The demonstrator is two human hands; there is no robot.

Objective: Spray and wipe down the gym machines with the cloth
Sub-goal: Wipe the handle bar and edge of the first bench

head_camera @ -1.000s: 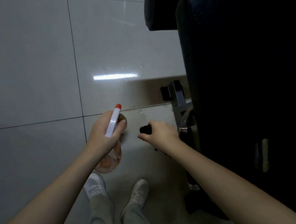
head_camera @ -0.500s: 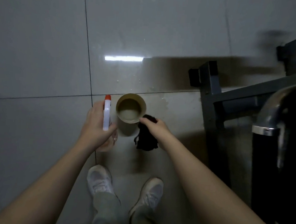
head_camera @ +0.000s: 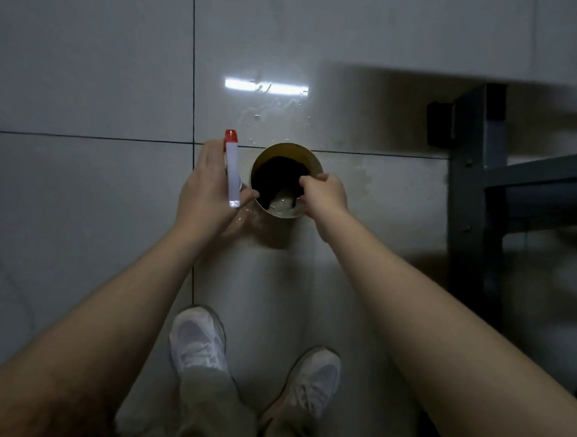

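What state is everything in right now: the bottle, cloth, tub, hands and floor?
Tub: open, standing on the floor, liquid inside.
Spray bottle: gripped by the left hand, beside the tub.
Dark cloth: inside the tub, pinched by the right hand.
Floor: splashed wet beyond the tub.
Machine frame: untouched, to the right.

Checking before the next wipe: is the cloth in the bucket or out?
In: the dark cloth sits inside the bucket, below its rim, with the right hand gripping it.
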